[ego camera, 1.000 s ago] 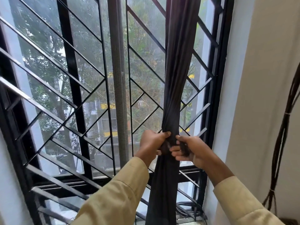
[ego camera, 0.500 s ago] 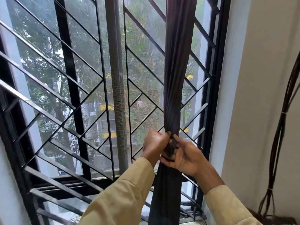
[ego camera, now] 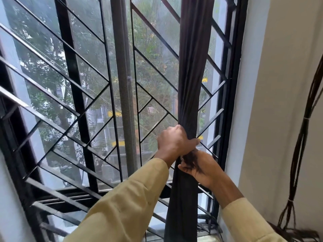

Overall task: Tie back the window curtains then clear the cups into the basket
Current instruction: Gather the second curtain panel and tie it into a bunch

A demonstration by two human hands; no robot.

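Left hand point(ego camera: 174, 142) now higher on gathered curtain point(ego camera: 189, 67)

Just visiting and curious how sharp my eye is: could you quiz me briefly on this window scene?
1. True or false: the left hand grips the gathered curtain just above the right hand.
2. Which is in view? A cups; B a basket; C bundled cables by the right wall.
3. What colour are the sleeves?
Key: 1 true; 2 C; 3 pale yellow.
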